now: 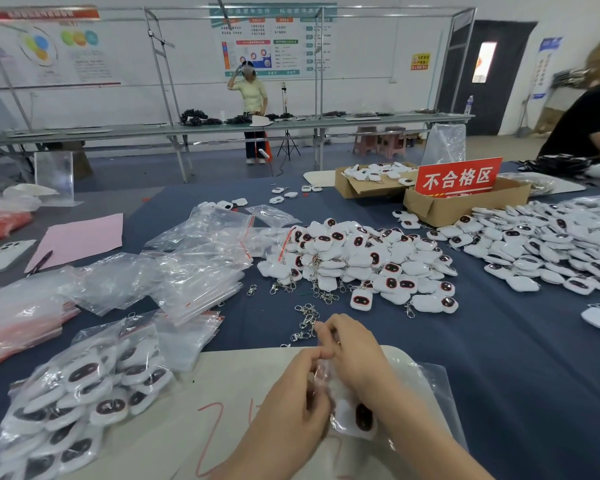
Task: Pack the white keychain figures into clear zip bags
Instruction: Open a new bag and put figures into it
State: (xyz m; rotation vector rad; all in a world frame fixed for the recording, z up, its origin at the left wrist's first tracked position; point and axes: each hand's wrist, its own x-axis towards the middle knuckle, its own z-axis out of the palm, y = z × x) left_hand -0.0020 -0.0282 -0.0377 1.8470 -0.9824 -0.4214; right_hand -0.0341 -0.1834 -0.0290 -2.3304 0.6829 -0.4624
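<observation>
Near the middle of the table, over a pale board [222, 375], both hands worked on one clear zip bag [426, 386]. The left hand [291, 407] had its fingers curled round the bag's near-left side, and the right hand [355, 355] pinched the bag's far edge between fingertips and thumb. A white keychain figure [362, 417] already lay inside the bag, its dark face showing below the right wrist. The step in hand looked like closing the zip strip, though the strip itself was hidden by the fingers.

The next move probably called for running the pinch along the whole strip, then setting the bag on the heap of filled bags [84, 393] at the near left. After that, a fresh bag would come from the stack of empty bags [194, 271] further left, and another figure from the loose pile [361, 258] just beyond the hands. Loose metal clasps [305, 317] lay between the hands and that pile.
</observation>
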